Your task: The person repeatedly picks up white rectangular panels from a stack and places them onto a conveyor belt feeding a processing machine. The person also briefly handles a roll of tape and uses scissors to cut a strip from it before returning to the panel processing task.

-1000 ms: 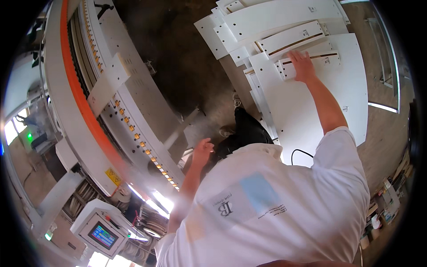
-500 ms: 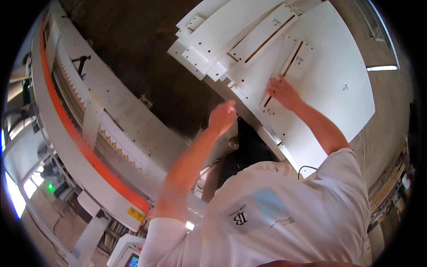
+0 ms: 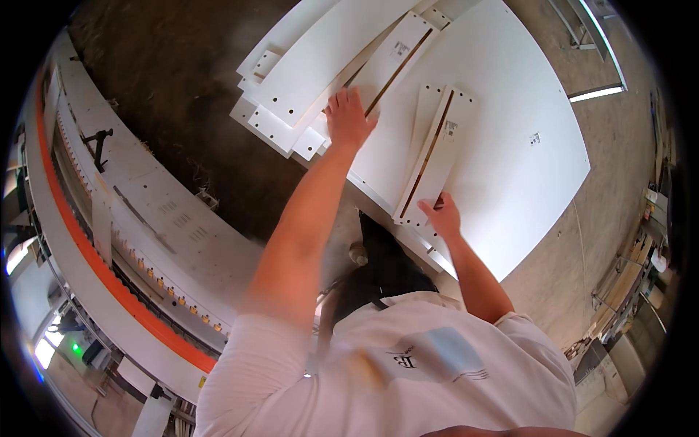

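My left hand [image 3: 349, 122] lies with fingers spread over the near end of a narrow white grooved board [image 3: 397, 52]. Its thumb stands apart near the board's right side. Closer to me, my right hand [image 3: 443, 215] is closed at the near end of a second grooved board [image 3: 441, 146]. The thumb is on top and the fingers are at the right edge, partly hidden. Both narrow boards have a dark brown slot along them and a small label. They rest on a large white panel [image 3: 520, 186] with a curved-looking edge.
More white drilled panels [image 3: 291, 80] are stacked unevenly at the far left of the pile. A long white machine with an orange strip [image 3: 109, 284] runs along my left side. Wooden pieces [image 3: 626, 273] lean at the right, and a metal frame [image 3: 582, 36] stands at the far right.
My left hand has reached forward from the air onto the farther grooved board. The right hand has gone to the nearer board's near end, and that board has shifted slightly toward me.
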Demonstrator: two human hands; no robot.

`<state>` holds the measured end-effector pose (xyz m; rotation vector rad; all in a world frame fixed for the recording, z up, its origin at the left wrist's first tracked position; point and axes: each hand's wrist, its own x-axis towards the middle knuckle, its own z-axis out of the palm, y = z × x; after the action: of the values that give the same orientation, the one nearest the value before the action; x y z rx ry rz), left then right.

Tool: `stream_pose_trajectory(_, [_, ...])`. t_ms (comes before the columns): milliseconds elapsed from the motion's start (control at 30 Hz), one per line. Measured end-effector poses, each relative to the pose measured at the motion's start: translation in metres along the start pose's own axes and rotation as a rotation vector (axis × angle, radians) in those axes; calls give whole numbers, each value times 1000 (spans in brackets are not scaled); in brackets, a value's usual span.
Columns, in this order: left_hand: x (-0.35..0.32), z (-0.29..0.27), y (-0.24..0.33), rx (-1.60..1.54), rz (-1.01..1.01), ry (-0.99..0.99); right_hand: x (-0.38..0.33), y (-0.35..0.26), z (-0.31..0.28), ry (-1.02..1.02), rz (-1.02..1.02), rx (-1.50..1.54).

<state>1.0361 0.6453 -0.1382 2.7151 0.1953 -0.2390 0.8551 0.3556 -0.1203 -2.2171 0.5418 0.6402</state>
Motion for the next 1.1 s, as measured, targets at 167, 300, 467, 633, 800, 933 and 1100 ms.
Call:
stream_pose_trajectory(167, [-101, 6, -22, -51, -98, 36, -20, 4, 50, 81, 123, 98])
stream_pose_trajectory(300, [-216, -1, -40, -142, -195, 29, -28, 29, 91, 59, 195, 201])
stream_pose_trajectory(467, [-348, -34, -63, -203, -332, 65, -30, -6, 95, -169, 499, 800])
stream_pose_trajectory(633, [-456, -53, -71, -321, -559, 134, -7, -5, 108, -197, 476, 1021])
stream_pose_trajectory(800, [-565, -65, -56, -366, -706, 376, 3, -23, 85, -376, 216, 1026])
stream_pose_trajectory(933, [-657, -64, -45, -367, -813, 596, -1, -41, 62, -388, 208, 1113])
stream_pose_trajectory(1100, [-783, -58, -26, -294, -1033, 776, -70, -66, 70, -672, 60, 1143])
